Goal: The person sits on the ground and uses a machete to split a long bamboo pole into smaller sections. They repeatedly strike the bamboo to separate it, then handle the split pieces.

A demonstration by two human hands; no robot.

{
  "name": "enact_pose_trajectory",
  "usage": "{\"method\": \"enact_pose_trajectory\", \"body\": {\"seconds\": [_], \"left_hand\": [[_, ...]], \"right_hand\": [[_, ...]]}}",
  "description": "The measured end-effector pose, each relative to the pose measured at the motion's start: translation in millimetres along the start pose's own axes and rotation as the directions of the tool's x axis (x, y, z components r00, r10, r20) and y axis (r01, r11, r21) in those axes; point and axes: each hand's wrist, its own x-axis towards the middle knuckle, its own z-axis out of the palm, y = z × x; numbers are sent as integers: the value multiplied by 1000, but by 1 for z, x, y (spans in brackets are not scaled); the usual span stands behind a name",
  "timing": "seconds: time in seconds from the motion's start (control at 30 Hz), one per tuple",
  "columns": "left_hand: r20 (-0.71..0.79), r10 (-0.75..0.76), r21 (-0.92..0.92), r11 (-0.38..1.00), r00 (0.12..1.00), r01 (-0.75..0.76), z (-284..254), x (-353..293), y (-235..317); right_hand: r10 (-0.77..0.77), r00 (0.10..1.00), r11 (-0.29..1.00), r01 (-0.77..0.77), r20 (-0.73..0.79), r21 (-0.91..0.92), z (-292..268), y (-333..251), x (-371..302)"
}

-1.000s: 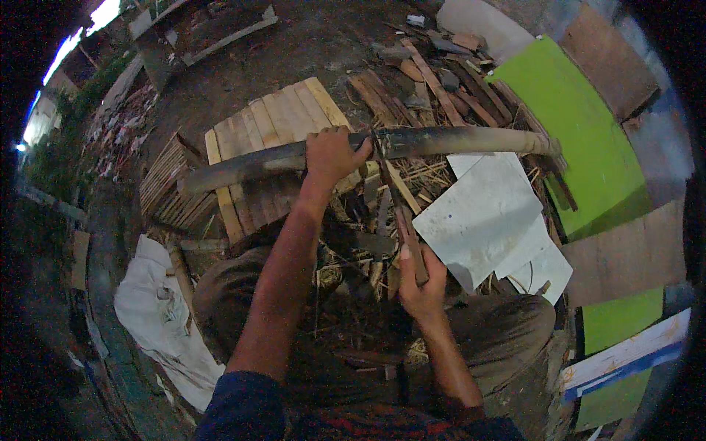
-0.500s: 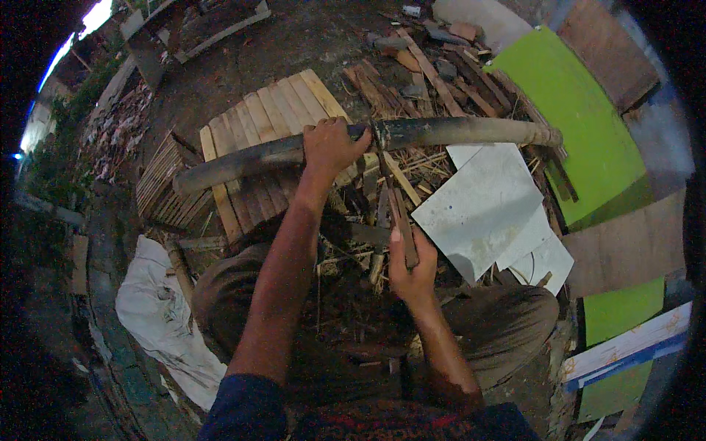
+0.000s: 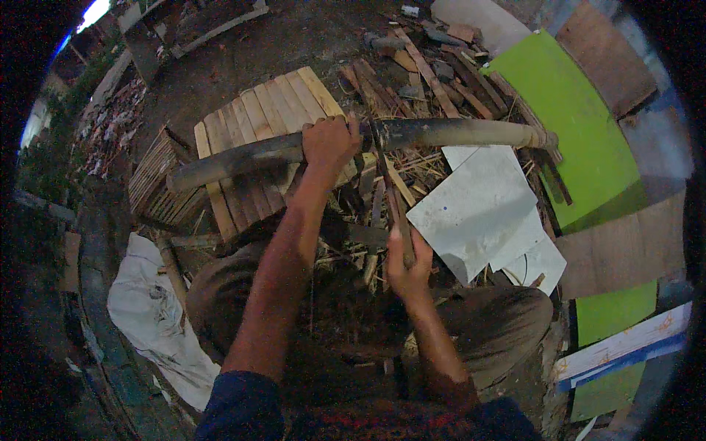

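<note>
Long round black-and-tan pole (image 3: 434, 134) beneath left hand (image 3: 331, 143), which clasps it; axis runs left-right. Right hand (image 3: 413, 281) grips slim dark tool (image 3: 396, 209), tip pointing away, crossing pole.

Markings: none legible
You cannot read any characters here: the red print (image 3: 397, 420) on your shirt (image 3: 246, 404) and the orange marks (image 3: 665, 322) on the white board (image 3: 614, 353) are too indistinct.

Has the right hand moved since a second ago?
Yes, slightly: the right hand has shifted forward, away from the body, judged against the large white board.
</note>
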Motion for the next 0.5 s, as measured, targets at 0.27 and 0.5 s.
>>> {"method": "enact_pose_trajectory", "body": {"seconds": [0.27, 0.5], "left_hand": [[-68, -50, -39, 998, 996, 47, -9, -7, 9], [-108, -74, 1, 997, 991, 74, 0, -3, 7]], "right_hand": [[-122, 993, 982, 121, 0, -147, -33, 24, -73], [-62, 997, 992, 67, 50, -105, 4, 17, 30]]}}
